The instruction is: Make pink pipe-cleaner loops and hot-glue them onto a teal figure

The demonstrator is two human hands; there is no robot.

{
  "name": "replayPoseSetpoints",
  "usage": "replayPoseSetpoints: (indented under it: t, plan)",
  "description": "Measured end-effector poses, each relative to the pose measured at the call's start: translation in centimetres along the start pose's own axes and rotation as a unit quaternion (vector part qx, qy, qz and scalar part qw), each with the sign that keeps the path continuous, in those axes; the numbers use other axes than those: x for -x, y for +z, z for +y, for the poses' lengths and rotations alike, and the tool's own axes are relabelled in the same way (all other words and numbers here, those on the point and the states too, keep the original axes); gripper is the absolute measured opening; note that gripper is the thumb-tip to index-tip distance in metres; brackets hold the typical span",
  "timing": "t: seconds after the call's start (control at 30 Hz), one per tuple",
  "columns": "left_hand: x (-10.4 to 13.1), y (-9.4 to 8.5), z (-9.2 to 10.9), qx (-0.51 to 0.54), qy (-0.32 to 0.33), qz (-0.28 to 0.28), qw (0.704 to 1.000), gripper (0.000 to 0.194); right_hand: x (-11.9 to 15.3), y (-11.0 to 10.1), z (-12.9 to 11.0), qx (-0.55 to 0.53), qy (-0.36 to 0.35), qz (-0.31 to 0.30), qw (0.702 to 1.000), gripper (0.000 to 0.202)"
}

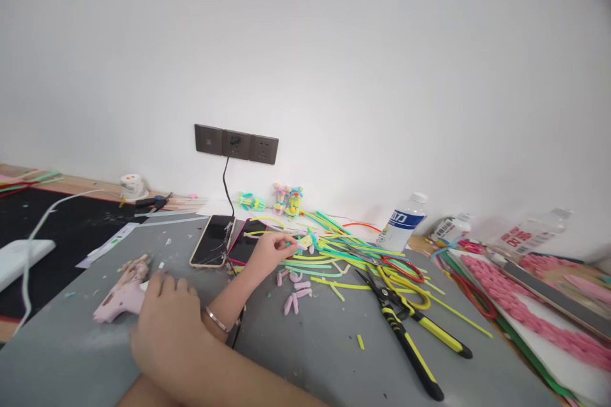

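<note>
My forearms cross, the right one lying over the left. My left hand reaches to the middle, thumb and fingers pinched on a small pipe-cleaner figure in yellow, green and lilac. Over at the left, my right hand is closed at the end of a stained pink glue gun that lies on the grey mat; its fingertips are hidden and slightly blurred. Short lilac pipe-cleaner pieces lie just right of my left wrist.
Yellow and green pipe cleaners, yellow-handled pliers-like cutters and scissors lie to the right. Finished figures stand by the wall. Behind my arms are a phone and a bottle.
</note>
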State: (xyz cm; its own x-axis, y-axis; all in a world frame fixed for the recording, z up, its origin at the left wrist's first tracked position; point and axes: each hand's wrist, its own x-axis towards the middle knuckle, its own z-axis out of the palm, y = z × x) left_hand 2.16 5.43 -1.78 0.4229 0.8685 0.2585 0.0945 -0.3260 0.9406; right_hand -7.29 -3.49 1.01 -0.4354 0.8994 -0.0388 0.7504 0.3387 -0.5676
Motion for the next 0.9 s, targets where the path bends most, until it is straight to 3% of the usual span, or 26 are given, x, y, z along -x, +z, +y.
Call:
replayPoseSetpoints:
  t: [0.1, 0.2, 0.3, 0.4, 0.47, 0.6, 0.9]
  plan:
    - [-0.1, -0.2, -0.1, 0.002, 0.003, 0.014, 1.000, 0.042, 3.8, -3.6, 1.7, 0.019, -0.112, 0.056, 0.992, 0.037]
    - [-0.3, -0.5, -0.5, 0.007, 0.007, 0.032, 0.999, 0.045, 7.2, -8.6, 5.1, -0.029, -0.145, 0.072, 0.986, 0.020]
    - [-0.8, -0.8, -0.8, 0.011, 0.008, 0.046, 0.999, 0.046, 9.6, -13.1, 9.9, -0.040, -0.106, 0.039, 0.993, 0.005]
    - [-1.1, -1.0, -1.0, 0.015, 0.009, 0.065, 0.998, 0.046, 10.7, -15.7, 14.8, -0.037, 0.014, 0.005, 0.999, 0.010]
    - [-1.1, -1.1, -0.9, 0.017, 0.010, 0.073, 0.997, 0.045, 10.8, -16.3, 17.4, -0.028, 0.080, 0.017, 0.996, 0.010]
    - [-1.0, -1.1, -0.6, 0.016, 0.011, 0.065, 0.998, 0.043, 9.8, -15.7, 20.3, -0.078, 0.070, -0.029, 0.994, 0.010]
    - [-0.6, -0.9, 0.0, 0.006, 0.001, 0.055, 0.998, 0.038, 9.6, -13.3, 20.6, -0.159, -0.014, -0.071, 0.985, 0.004]
